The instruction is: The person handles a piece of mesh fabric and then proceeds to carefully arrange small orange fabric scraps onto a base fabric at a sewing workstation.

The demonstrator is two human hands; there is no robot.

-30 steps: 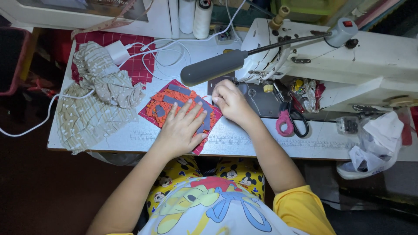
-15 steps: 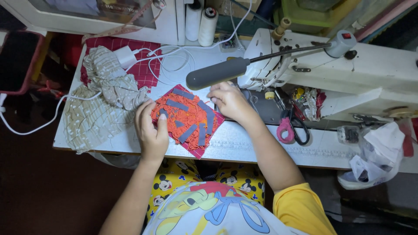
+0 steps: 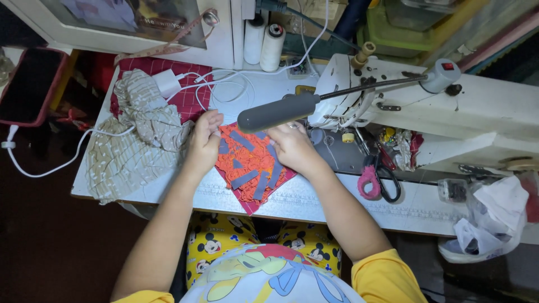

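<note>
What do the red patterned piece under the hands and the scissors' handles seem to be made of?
Red patterned piece: looks like woven fabric, matte, with fraying edges and grey strips on it. Scissors: one pink handle and one black, likely plastic with a slight sheen; the blades are hard to see.

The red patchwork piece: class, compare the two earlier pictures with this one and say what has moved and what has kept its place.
The left hand has shifted from lying flat on the red patchwork piece to its upper left corner, fingers curled at the edge. The piece has been turned and slid toward the lamp head. The right hand stays on its upper right part. The beige cloth and pink-handled scissors have not moved.
</note>
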